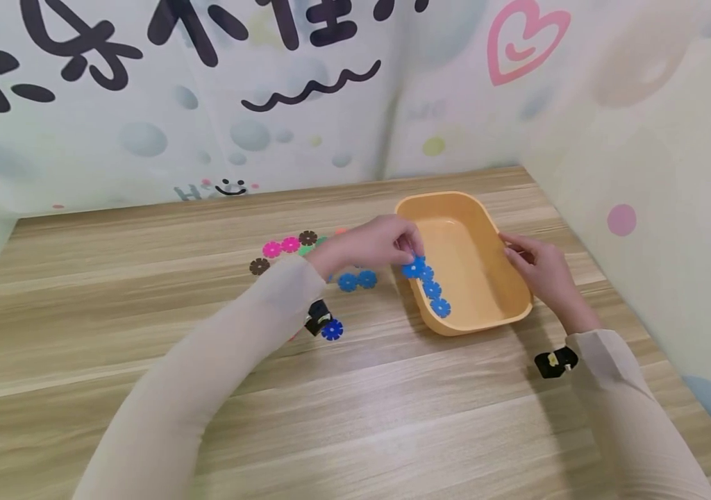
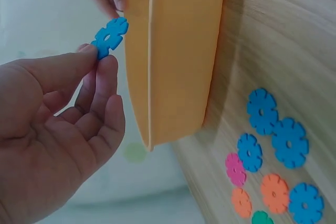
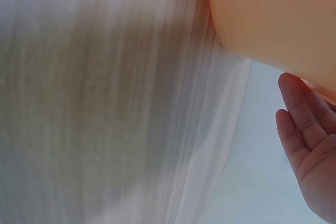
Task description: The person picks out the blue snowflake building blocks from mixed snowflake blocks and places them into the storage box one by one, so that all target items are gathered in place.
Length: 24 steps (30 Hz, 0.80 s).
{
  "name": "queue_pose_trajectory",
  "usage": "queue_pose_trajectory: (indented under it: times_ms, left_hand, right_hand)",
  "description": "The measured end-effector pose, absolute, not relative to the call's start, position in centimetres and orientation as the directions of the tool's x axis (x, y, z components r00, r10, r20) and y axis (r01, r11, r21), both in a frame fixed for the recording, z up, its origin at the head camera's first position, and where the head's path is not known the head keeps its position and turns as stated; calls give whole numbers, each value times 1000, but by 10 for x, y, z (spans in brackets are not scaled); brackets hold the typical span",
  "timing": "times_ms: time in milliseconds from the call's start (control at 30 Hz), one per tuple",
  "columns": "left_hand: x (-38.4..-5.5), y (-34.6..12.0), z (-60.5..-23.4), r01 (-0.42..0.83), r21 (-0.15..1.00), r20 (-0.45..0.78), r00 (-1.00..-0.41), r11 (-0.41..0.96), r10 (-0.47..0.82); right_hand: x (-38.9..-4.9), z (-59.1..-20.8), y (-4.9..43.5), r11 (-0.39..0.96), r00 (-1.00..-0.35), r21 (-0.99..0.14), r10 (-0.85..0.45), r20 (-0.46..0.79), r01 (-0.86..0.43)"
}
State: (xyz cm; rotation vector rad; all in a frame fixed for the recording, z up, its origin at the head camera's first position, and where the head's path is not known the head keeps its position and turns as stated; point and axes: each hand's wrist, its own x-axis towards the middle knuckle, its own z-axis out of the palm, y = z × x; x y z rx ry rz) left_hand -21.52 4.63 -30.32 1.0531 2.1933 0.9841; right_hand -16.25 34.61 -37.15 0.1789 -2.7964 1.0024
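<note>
My left hand (image 1: 388,239) pinches one end of a linked chain of blue snowflake discs (image 1: 432,289) between thumb and fingertips. The chain slants down over the left side of an orange plastic bin (image 1: 464,278). In the left wrist view, the held blue discs (image 2: 110,36) appear edge-on near the bin wall (image 2: 181,51). On the bin's opposite side, my right hand (image 1: 543,272) grips the rim, thumb on the inner side and fingers outside. The right wrist view has those fingers (image 3: 300,103) against the bin's outer wall (image 3: 278,19).
Loose snowflake discs lie left of the bin: two blue ones (image 1: 357,280), pink ones (image 1: 281,246), brown ones (image 1: 259,266) and green ones, partly behind my left forearm. A dark blue disc (image 1: 332,329) sits nearer me. Printed walls (image 1: 330,125) border the wooden table (image 1: 393,417).
</note>
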Motion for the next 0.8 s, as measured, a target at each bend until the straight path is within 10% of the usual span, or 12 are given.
queue_pose_trajectory:
  times_ms: [800]
  left_hand:
    - [-232, 114, -327, 503, 735, -202, -477, 454, 856]
  right_hand:
    - [-162, -371, 344, 778, -979, -607, -48, 199, -162]
